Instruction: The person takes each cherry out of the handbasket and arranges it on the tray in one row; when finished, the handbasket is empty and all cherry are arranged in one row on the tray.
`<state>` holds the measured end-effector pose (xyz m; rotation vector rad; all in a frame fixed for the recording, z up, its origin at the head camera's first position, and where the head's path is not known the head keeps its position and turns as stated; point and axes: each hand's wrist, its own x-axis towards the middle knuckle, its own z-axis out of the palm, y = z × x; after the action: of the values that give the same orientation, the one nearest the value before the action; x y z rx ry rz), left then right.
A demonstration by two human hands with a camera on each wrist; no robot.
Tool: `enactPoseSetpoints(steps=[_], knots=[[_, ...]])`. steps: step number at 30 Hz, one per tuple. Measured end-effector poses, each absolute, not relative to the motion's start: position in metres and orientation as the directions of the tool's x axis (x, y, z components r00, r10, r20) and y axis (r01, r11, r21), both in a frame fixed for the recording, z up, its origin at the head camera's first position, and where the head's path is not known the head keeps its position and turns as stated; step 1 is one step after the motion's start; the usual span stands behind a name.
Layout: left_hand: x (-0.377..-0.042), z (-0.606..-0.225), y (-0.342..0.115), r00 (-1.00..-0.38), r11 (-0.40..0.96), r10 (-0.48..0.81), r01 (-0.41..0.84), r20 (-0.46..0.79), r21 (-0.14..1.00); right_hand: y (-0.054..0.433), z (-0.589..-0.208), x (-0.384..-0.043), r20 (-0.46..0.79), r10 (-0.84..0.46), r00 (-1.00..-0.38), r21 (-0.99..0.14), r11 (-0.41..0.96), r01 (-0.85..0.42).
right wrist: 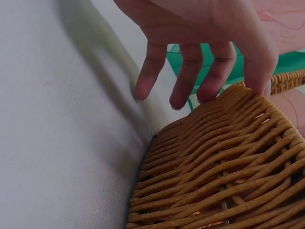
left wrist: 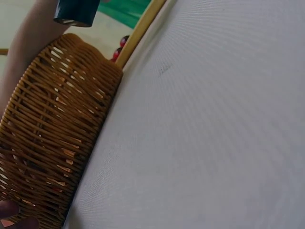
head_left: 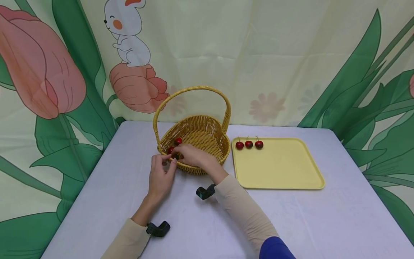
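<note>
A wicker basket (head_left: 200,142) with an arched handle stands on the table. Red cherries (head_left: 178,141) lie inside its left part. At the near-left rim my left hand (head_left: 161,176) holds the basket's edge with thumb and forefinger; in the right wrist view, that hand's other fingers (right wrist: 186,88) hang along the outside of the weave. My right hand (head_left: 194,156) reaches over the near rim. Its fingertips pinch a dark cherry (head_left: 175,156) beside the left thumb; the fingers partly cover this cherry. Neither wrist view shows the right fingertips.
To the right of the basket lies a yellow tray (head_left: 278,165), with three cherries (head_left: 248,144) in a row along its far-left edge. A white cloth (head_left: 194,230) covers the table. Behind hangs a printed curtain (head_left: 207,54).
</note>
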<state>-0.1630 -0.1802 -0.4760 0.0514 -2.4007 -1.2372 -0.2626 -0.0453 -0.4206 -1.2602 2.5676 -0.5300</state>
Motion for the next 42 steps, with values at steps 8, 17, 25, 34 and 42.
enactPoseSetpoints(steps=[8,17,25,34,42], knots=[[-0.162,-0.475,-0.18,-0.905,0.591,-0.225,0.168,0.361,0.789,-0.047,-0.424,-0.264,-0.059,-0.78,-0.623,-0.443,0.58,-0.684],[-0.163,-0.476,-0.181,-0.905,0.595,-0.22,0.172,0.365,0.785,-0.047,-0.424,-0.264,-0.052,-0.791,-0.61,-0.412,0.573,-0.708],[-0.162,-0.477,-0.181,-0.906,0.593,-0.217,0.173,0.363,0.786,-0.046,-0.425,-0.264,-0.079,-0.786,-0.614,-0.438,0.581,-0.686],[-0.163,-0.477,-0.179,-0.91,0.587,-0.218,0.166,0.352,0.793,-0.03,-0.422,-0.267,-0.086,-0.772,-0.63,-0.51,0.578,-0.638],[-0.162,-0.476,-0.181,-0.911,0.595,-0.216,0.162,0.351,0.788,-0.009,-0.416,-0.27,-0.04,-0.762,-0.646,-0.559,0.553,-0.618]])
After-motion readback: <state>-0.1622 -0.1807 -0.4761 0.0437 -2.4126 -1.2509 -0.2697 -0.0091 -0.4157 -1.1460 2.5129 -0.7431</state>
